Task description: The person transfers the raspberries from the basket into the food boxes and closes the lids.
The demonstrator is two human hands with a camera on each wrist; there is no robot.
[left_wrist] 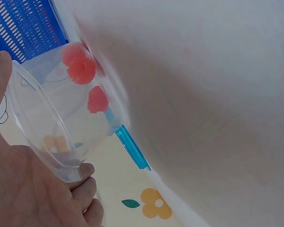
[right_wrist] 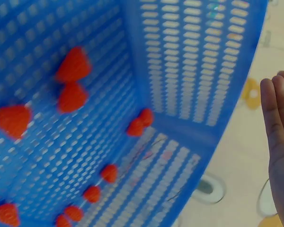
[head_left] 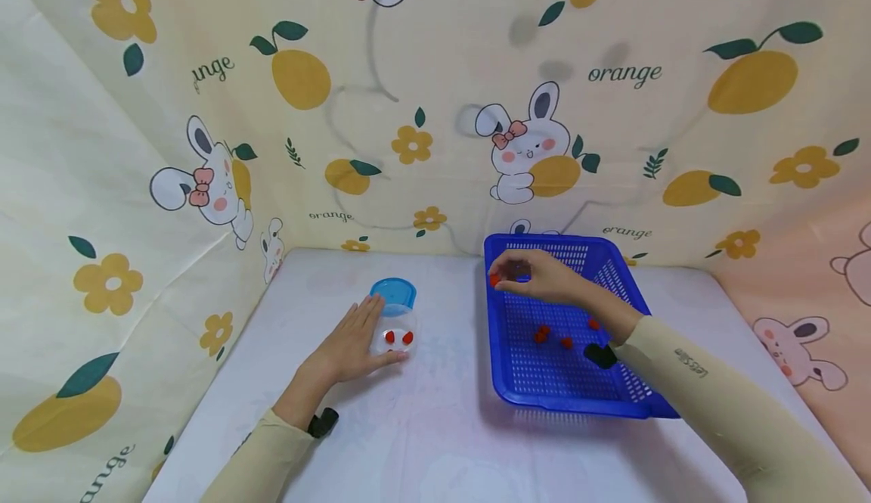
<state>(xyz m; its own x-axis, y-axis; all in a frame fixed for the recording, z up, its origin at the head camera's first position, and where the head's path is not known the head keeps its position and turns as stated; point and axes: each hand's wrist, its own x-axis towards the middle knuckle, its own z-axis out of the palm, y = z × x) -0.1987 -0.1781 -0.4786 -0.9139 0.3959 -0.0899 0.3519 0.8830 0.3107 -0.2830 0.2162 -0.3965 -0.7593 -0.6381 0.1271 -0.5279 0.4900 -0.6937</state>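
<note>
— Fingers of the right hand [head_left: 544,280] are pinched round a small red berry [head_left: 494,280], held over the left rim of the blue basket [head_left: 615,405]. Agreed?

— Agreed, as far as the head view shows; the right wrist view catches only the fingers' edge, so I lean on the head camera. More red berries [right_wrist: 72,82] lie on the basket floor, some near its middle, some toward the far wall.

— And the left hand [head_left: 354,344]?

— Well to the left of the basket. Its thumb and fingers curl round a clear plastic cup [left_wrist: 66,118], tipped on its side on the white table [head_left: 422,442]. Three berries [left_wrist: 85,71] sit against the cup's bottom. A blue lid [head_left: 393,293] lies just behind the cup, on the side away from the basket's near edge.

— What could go wrong?

— I'd judge the pinched berry is soft and small; squeeze harder and it may crush, loosen and it may drop onto the table between basket and cup. The cup lying tilted could also let its berries roll out if the left hand shifts.
</note>
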